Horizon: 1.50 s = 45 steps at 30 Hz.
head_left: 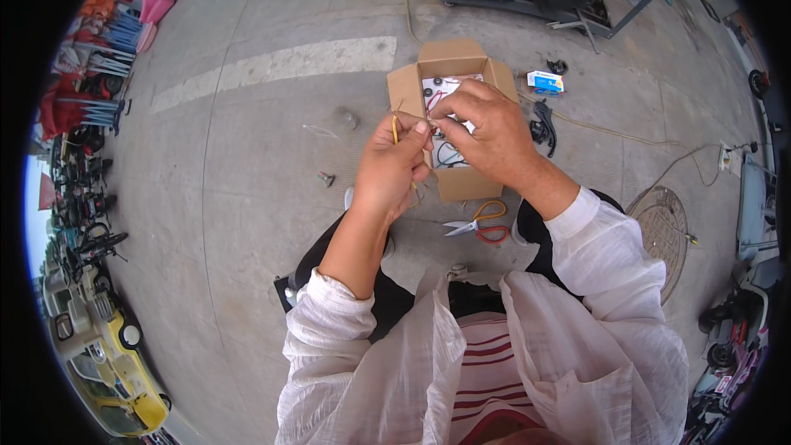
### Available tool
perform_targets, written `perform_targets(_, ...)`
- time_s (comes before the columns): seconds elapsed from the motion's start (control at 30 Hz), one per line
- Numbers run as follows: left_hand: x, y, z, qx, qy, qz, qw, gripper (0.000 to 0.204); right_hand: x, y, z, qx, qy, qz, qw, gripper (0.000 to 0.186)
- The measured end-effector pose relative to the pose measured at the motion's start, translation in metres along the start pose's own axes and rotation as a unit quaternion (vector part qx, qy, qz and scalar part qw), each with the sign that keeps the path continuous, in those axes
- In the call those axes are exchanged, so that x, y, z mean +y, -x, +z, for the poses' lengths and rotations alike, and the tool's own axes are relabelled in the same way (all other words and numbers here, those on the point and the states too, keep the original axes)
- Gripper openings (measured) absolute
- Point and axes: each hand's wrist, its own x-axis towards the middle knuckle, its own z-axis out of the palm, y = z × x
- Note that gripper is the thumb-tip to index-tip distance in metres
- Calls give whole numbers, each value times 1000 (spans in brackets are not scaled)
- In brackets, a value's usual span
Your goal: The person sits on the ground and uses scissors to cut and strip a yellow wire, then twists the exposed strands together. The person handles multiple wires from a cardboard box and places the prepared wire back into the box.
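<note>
My left hand [386,166] is closed around a thin yellow wire [395,127], which stands up past the fingers and hangs out below the palm. Thumb and forefinger of my right hand [488,128] pinch together right against my left thumb tip; what they grip there is too small to make out. Both hands are above an open cardboard box [470,185] with its flaps spread. Inside it lie small black round parts [437,82] and thin wires, partly hidden by my hands. Scissors [478,226] with one yellow and one red handle lie on the floor nearer to me.
A blue and white small carton [545,82] and black curved parts [543,126] lie right of the box. A cable [610,133] runs to a socket [728,158]. A metal shelf [527,0] stands ahead, a manhole cover [662,227] at right, a yellow vehicle [107,363] at left.
</note>
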Motion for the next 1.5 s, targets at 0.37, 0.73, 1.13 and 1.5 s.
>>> perform_targets(0.37,2,8,15,146,-401,254,868,13,-23,7,-10,37,-93,62,993,36)
perform_targets(0.73,-6,3,19,132,-464,349,803,9,-18,9,-6,16,-85,43,995,39)
perform_targets(1.13,-7,1,17,153,-476,368,784,9,-21,12,-7,41,-63,23,997,29)
perform_targets(1.5,-8,8,23,114,-497,355,784,8,-24,6,-11,44,-87,100,990,8)
